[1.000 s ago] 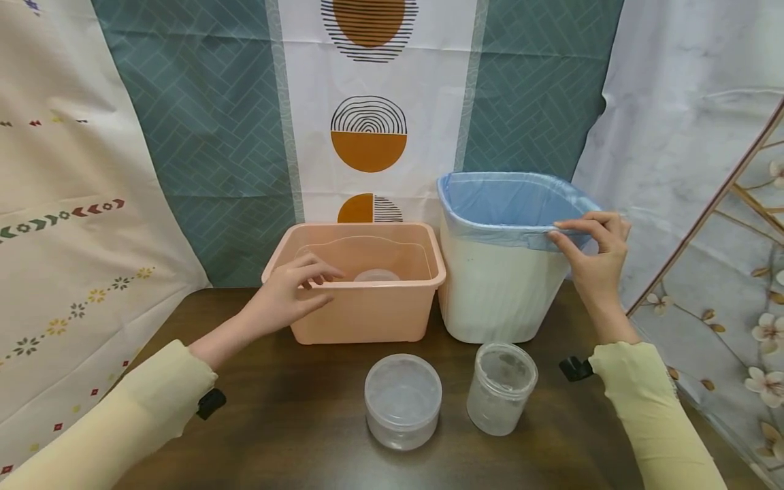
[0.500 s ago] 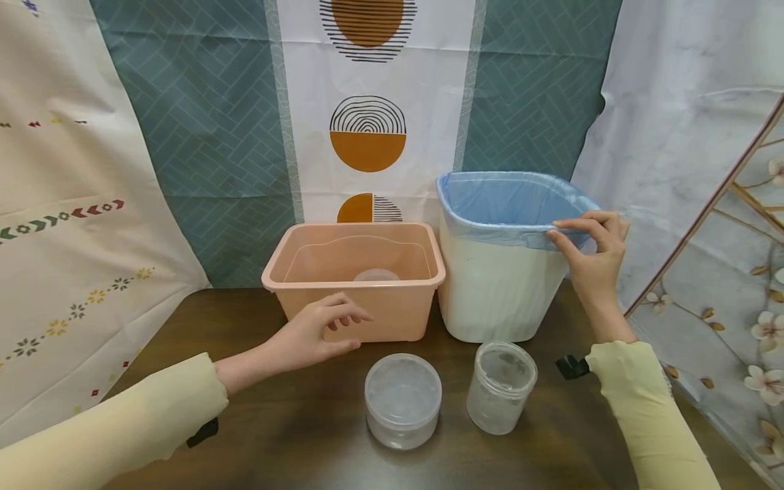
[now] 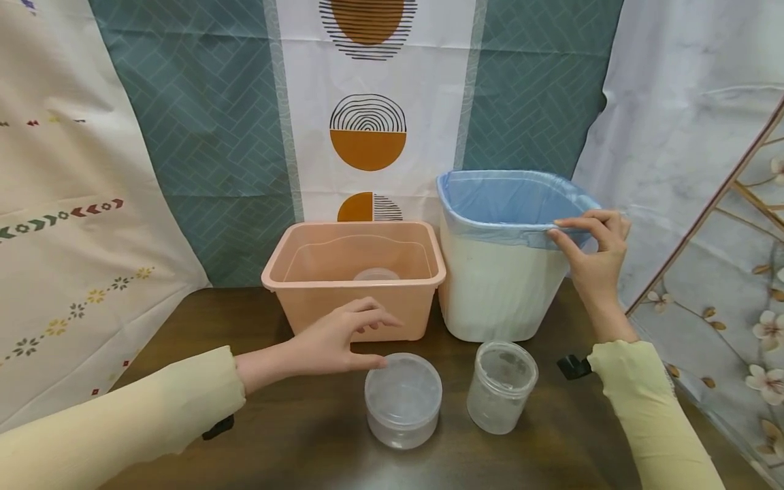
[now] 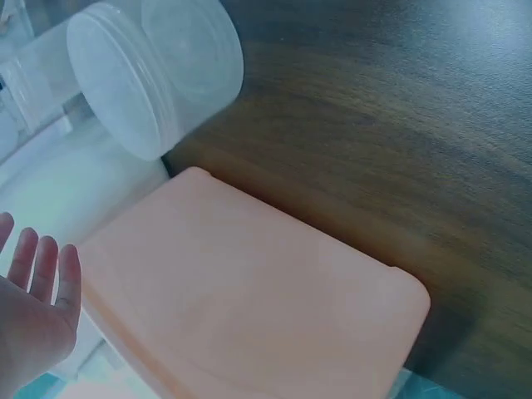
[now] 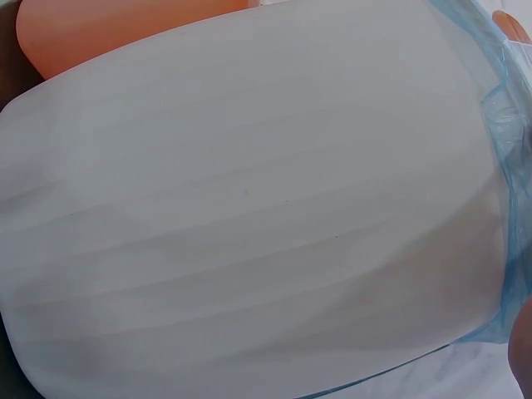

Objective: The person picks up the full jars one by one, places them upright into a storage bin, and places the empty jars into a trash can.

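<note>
My left hand [image 3: 346, 337] hovers with fingers apart in front of the peach plastic tub [image 3: 361, 306], its thumb tip at the edge of a short, wide, clear round jar [image 3: 403, 401] in the head view. It holds nothing. In the left wrist view the fingers [image 4: 43, 270] are spread beside the tub. My right hand [image 3: 597, 255] pinches the front right rim of a white trash bin [image 3: 496, 292], where a blue bag [image 3: 508, 197] is folded over the edge. A taller clear jar [image 3: 501, 388] stands right of the wide jar.
Inside the tub, a clear round container [image 3: 376, 275] shows partly. The bin stands close against the tub's right side. Both are at the back of the dark wooden table [image 3: 294, 422], before a patterned cloth [image 3: 208, 136].
My left hand has come away from the tub's front rim, moving down and to the right to the wide jar. The right hand stays at the bin's rim.
</note>
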Tool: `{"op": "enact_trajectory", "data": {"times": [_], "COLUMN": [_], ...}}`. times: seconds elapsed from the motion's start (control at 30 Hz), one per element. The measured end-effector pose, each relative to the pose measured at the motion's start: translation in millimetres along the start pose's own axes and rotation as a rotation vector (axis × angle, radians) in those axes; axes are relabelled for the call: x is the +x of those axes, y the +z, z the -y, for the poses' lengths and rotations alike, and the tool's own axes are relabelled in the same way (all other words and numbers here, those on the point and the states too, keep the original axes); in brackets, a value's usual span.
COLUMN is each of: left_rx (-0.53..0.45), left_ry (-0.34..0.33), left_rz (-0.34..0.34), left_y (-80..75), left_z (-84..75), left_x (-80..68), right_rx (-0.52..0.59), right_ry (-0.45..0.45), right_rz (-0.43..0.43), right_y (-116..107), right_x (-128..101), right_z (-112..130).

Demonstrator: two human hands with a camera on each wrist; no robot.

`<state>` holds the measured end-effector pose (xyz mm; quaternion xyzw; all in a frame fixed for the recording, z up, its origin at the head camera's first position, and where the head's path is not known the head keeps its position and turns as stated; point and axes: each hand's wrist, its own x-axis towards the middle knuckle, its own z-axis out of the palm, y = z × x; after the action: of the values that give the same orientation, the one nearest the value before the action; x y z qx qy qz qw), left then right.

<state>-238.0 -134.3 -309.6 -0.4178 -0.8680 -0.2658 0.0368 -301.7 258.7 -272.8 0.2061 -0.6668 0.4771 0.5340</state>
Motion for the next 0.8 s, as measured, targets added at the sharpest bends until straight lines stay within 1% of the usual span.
{"op": "enact_trajectory", "data": {"times": [0.1, 0.27, 0.37, 0.5, 0.6, 0.7, 0.8], "left_rx": [0.014, 0.06, 0.087, 0.135, 0.141, 0.131, 0.12], "left_ry": [0.014, 0.068, 0.079, 0.115, 0.139, 0.136, 0.122], "left_rz": [0.038, 0.086, 0.142, 0.22, 0.251, 0.277, 0.309], "left_y": [3.3, 12.2, 15.6, 13.4, 9.2, 8.1, 10.1], "left_z": [-4.9, -9.6, -9.9, -3.4, 3.6, 8.9, 10.5], "left_x": [3.0, 7.1, 10.7, 18.8, 24.5, 26.6, 26.3], "right_rx": [-0.003, -0.011, -0.015, -0.007, 0.0, -0.003, -0.01], "right_ry": [0.004, 0.014, 0.014, 0.004, -0.004, -0.006, -0.006], "right_rz": [-0.002, 0.001, -0.001, -0.011, -0.011, -0.007, -0.003], "right_y": [-1, -1, -1, -1, -1, 0, 0], "right_x": [0, 0, 0, 0, 0, 0, 1], "right_z": [0, -1, -1, -1, 0, 0, -1]}}
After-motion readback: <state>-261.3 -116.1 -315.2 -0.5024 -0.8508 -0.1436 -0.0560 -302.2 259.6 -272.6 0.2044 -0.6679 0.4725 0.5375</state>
